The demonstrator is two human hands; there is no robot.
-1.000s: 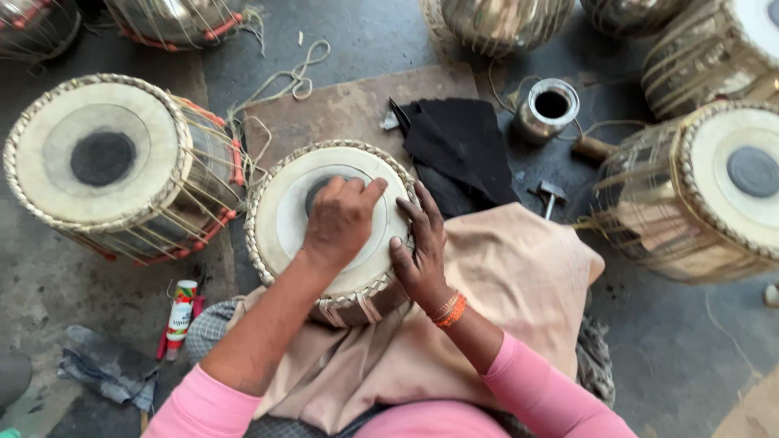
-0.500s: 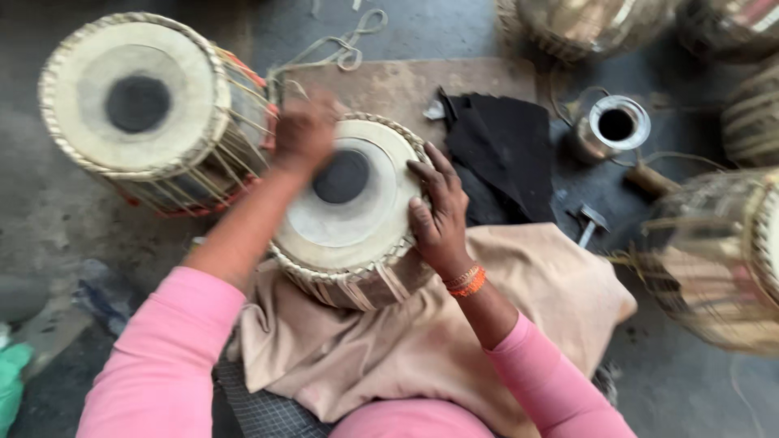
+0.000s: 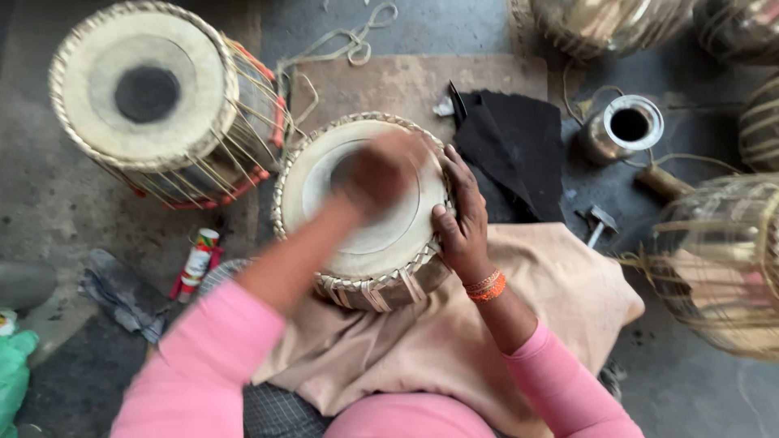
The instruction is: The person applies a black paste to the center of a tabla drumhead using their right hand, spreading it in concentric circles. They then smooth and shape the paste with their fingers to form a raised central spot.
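Pink sleeves nearest the lens, one on each arm, reaching forward over a beige cloth (image 3: 560, 300) spread across the lap and onto the floor. Resting on that cloth, a small drum (image 3: 365, 212) with a pale skin head and a woven strap rim, tilted slightly toward the viewer. Right hand (image 3: 462, 223) clamped on the drum's right edge, thumb on the skin, fingers curled down over the rim, an orange bangle at the wrist; grip pressed firmly against the drum. Left hand (image 3: 381, 172) over the middle of the skin, badly blurred, apparently touching it; grip hard to read, cannot tell whether spread or bunched.

Just left of the knee, a crumpled grey rag (image 3: 122, 294) and a small red-and-white tube (image 3: 197, 264) on the concrete floor. Just beyond the right hand, a black cloth (image 3: 511, 150) lying partly on a brown mat (image 3: 406, 85). To its right, a small hammer (image 3: 599, 221) and an open metal cup (image 3: 625, 128). At the right edge, a blurred strapped drum (image 3: 718, 264) on its side.

Farther left, a larger drum (image 3: 150, 89) with a dark centre spot and red-trimmed lacing, near the small one but apart from it. Farthest, loose cord (image 3: 349, 40) and more metal drum shells (image 3: 604, 24) along the top.
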